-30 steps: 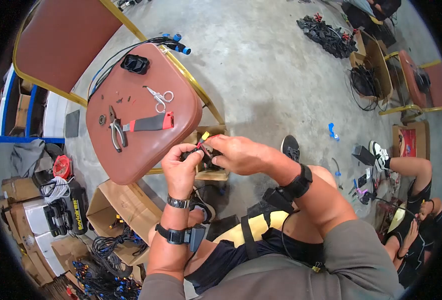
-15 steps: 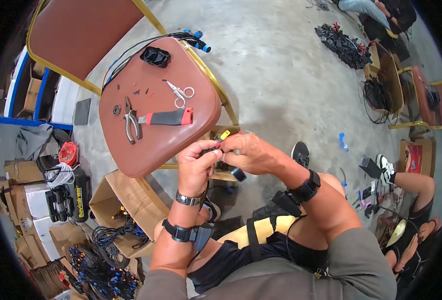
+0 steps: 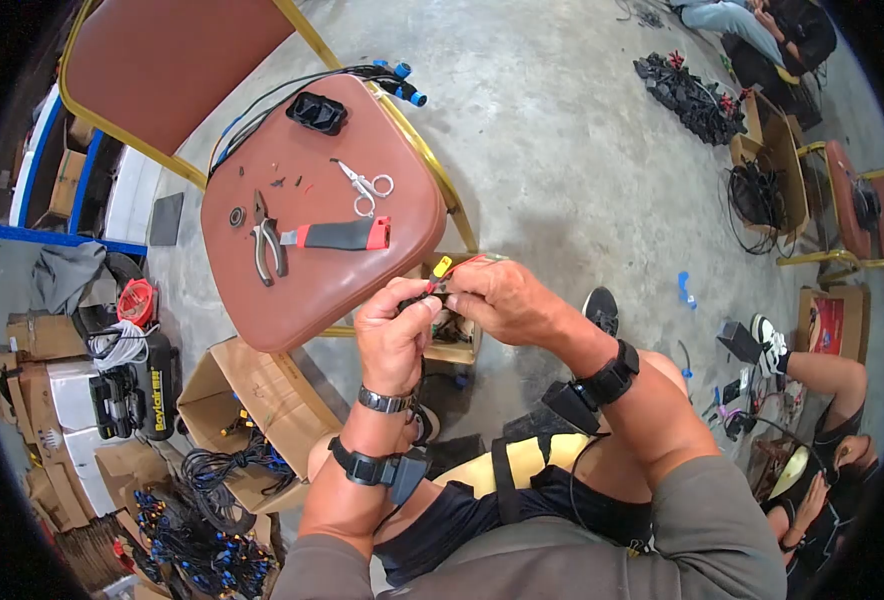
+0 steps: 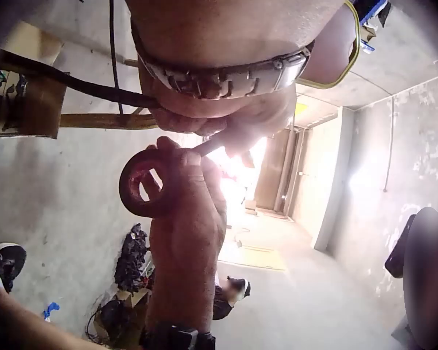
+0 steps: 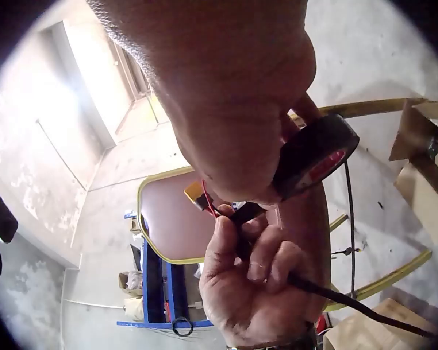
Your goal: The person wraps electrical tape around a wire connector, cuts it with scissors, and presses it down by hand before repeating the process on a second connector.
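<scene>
left hand (image 5: 259, 284) has the black cable (image 5: 350, 300) pinched, thumb and fingers curled round it right up near its end! out of that end come thin red wires (image 5: 206, 195) and, beyond them, a yellow connector (image 3: 443, 266), poking up just past the fingertips. facing it, so close they almost meet, is the right hand (image 3: 502, 298), fingers bent, and it's gripping a roll of black tape (image 5: 317, 157), tilted, showing in both wrist views. a short dark strip (image 4: 210, 144) spans between the 2 hands, and there's a metal watch (image 3: 387, 401) on the left wrist!

all of this is up in the air, just beside the near corner of the brown chair seat (image 3: 307, 290). over on the seat, the red-and-black knife (image 3: 347, 235) lies nearest the hands, its blade end right by the pliers (image 3: 268, 250); whether they touch, can't tell. a small dark ring (image 3: 237, 216) sits left of the pliers, the scissors (image 3: 364, 188) lie beyond the knife, and the black tray (image 3: 317, 113) is up at the far end.

further out, a cardboard box (image 3: 237, 370) with coiled cable in it stands below the chair, a black heap (image 3: 687, 105) lies on the floor, and another person (image 3: 817, 500) sits at far right!
</scene>
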The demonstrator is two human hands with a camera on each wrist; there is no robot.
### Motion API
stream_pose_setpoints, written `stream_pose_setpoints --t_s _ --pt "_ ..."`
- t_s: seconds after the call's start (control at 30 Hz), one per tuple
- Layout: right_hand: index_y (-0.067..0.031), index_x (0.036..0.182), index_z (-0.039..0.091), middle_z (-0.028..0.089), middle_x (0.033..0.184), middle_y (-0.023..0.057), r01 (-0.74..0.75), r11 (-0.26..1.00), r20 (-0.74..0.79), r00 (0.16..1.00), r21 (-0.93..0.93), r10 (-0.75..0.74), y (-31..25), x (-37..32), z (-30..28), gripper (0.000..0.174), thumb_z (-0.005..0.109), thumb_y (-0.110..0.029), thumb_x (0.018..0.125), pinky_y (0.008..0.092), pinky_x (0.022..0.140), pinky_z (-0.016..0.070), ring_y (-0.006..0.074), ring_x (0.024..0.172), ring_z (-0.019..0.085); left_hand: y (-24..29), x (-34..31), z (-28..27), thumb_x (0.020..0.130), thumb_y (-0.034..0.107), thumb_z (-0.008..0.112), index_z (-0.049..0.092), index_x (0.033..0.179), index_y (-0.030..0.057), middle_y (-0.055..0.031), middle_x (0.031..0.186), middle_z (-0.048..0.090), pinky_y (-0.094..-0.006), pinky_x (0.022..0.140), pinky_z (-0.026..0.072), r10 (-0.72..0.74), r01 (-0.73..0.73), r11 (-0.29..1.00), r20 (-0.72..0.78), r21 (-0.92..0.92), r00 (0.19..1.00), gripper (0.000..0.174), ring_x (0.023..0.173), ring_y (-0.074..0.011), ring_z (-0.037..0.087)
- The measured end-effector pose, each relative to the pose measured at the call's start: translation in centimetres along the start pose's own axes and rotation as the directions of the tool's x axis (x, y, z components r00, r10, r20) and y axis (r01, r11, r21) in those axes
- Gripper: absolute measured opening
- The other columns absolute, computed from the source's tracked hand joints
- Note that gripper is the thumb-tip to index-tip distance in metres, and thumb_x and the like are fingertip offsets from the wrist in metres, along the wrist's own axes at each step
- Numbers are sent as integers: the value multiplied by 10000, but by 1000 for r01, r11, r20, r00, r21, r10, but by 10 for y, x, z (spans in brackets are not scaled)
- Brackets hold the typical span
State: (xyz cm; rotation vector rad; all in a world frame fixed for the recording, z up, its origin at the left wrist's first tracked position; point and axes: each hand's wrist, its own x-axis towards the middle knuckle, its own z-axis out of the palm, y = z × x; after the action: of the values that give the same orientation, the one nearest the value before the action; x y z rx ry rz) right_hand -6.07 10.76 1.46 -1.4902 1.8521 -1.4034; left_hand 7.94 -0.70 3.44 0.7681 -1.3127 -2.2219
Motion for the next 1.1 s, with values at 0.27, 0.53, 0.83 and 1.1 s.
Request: stream_pose_setpoints --t_s 0.27,0.53,0.83,1.1 --pt "-18 750 550 590 707 173 -134 991 87 988 29 131 -13 -13 8 209 628 -172 868 446 622 470 387 700 593 -4 6 -2 818 -41 683 680 988 9 -6 644 590 -220 379 303 -23 40 995 -190 88 982 177 430 -60 432" --pt "14 846 613 569 679 88 -441 850 218 895 289 390 -15 -14 -3 226 625 -200 915 359 619 457 158 661 551 10 15 -18 801 -31 661 669 1048 -14 -30 666 601 -217 416 317 -214 213 976 15 49 977 247 466 -76 451" --pt "21 940 637 620 773 96 -489 805 255 870 337 422 -22 -9 -6 216 614 -194 931 334 690 475 149 756 574 9 16 -19 814 -58 616 627 1162 -51 -69 894 612 -252 487 405 -99 101 994 56 -45 994 348 571 -134 531" --pt "17 1128 601 630 929 43 -424 681 226 904 598 364 -19 -11 0 244 622 -128 933 307 725 489 115 830 572 4 17 -19 801 -81 650 640 1162 -1 -38 928 629 -218 481 409 17 -12 975 -23 222 1000 370 608 -91 557"
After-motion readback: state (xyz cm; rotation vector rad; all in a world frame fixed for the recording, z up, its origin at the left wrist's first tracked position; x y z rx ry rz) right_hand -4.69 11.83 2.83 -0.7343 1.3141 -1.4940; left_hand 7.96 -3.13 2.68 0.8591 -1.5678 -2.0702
